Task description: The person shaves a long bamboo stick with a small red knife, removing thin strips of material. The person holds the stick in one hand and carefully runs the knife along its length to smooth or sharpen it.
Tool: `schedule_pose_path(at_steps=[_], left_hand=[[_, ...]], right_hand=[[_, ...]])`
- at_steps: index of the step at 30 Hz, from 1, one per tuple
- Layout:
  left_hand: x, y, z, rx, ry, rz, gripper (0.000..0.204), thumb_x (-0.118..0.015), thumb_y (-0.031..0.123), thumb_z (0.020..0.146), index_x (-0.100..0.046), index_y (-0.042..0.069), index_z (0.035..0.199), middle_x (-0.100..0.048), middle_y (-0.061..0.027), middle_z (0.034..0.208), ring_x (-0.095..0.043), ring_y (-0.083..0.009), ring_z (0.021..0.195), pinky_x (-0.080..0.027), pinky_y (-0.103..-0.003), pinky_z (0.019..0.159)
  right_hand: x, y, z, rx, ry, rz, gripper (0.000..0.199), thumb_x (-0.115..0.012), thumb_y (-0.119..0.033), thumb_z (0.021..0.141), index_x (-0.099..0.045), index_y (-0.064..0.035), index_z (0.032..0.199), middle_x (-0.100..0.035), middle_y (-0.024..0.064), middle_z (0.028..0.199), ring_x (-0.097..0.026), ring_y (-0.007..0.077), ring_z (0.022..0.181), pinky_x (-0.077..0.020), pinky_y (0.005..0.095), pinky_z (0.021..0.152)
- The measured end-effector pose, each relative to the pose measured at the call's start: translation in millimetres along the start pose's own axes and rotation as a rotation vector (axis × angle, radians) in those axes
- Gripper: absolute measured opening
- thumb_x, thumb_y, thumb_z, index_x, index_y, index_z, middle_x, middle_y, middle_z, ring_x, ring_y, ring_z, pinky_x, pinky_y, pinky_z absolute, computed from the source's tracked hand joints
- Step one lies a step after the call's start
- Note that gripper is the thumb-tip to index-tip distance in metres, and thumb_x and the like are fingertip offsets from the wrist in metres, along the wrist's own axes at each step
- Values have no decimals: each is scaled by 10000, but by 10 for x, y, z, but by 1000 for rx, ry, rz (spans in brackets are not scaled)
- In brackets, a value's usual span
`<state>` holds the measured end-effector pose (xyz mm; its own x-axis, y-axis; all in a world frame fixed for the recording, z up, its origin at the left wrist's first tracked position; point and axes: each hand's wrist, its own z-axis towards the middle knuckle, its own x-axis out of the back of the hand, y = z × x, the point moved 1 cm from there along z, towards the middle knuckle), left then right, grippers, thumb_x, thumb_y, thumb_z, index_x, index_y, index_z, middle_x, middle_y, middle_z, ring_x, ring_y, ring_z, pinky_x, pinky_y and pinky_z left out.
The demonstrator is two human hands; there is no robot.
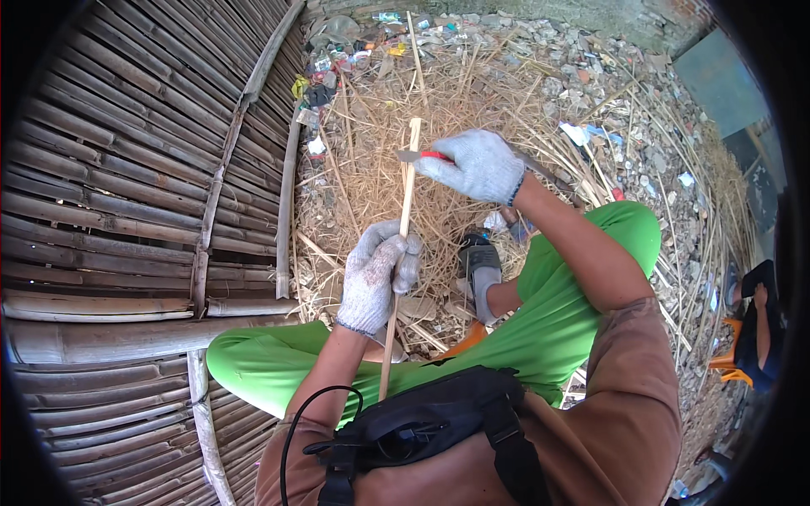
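Note:
A long pale bamboo strip [408,194] runs upright in front of me, its lower end passing down beside my waist. My left hand [380,274], in a whitish knit work glove with brown stains, is closed round the strip at about its middle. Higher up, my right hand [477,164], gloved the same way, grips a knife [434,155] with a red handle. Its short grey blade [407,156] points left and lies across the strip a little below the strip's top end. Whether the edge bites into the bamboo I cannot tell.
A slatted bamboo wall [126,177] stands close on my left. Straw-like shavings [371,152] cover the ground ahead, with stones and litter [582,135] around them. Long thin strips [671,219] lie to the right. Another person [757,329] sits at the far right by an orange stool [727,358].

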<state>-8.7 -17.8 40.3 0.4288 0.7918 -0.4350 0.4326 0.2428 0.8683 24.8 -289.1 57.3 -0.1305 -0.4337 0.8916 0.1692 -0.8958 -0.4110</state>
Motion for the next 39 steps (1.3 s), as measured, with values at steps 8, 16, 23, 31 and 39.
schedule_pose_path(at_steps=[8, 16, 23, 31, 39], left_hand=[[-101, -91, -166, 95, -74, 49, 226, -590, 104, 1109, -581, -9, 1304, -675, -87, 937, -531, -93, 629, -417, -236, 512], [68, -94, 12, -20, -11, 26, 278, -604, 64, 1112, -574, -42, 1366, -717, -132, 1092, -670, -141, 828, -553, -261, 673], [45, -145, -50, -47, -35, 114, 282, -629, 66, 1109, -582, -32, 1370, -721, -117, 1116, -672, -136, 844, -559, -266, 690], [73, -92, -8, 17, -50, -24, 318, -632, 51, 1102, -553, -32, 1399, -714, -159, 1164, -694, -155, 899, -579, -285, 733], [36, -40, -4, 4, 58, -54, 306, -653, -13, 1047, -583, -45, 1344, -688, -197, 1187, -660, -189, 893, -541, -298, 739]], right_hand=[[671, 876, 184, -359, 337, -126, 864, -382, -845, 1037, -805, -92, 1024, -764, 227, 881, -778, 388, 892, -607, 535, 820], [271, 114, -51, -71, 222, 118, 837, -413, -822, 1045, -806, -83, 1012, -740, 205, 814, -770, 387, 844, -603, 523, 777], [402, 284, 123, -121, 96, -144, 768, -453, -761, 1066, -795, -81, 963, -722, 226, 792, -756, 409, 840, -596, 520, 765], [380, 384, 11, -144, 191, 62, 818, -436, -791, 1055, -812, -67, 1122, -760, 237, 887, -762, 410, 863, -599, 517, 818], [39, -92, -67, 54, -14, -22, 735, -483, -746, 1058, -758, -90, 874, -745, 217, 835, -745, 438, 808, -579, 555, 720]])
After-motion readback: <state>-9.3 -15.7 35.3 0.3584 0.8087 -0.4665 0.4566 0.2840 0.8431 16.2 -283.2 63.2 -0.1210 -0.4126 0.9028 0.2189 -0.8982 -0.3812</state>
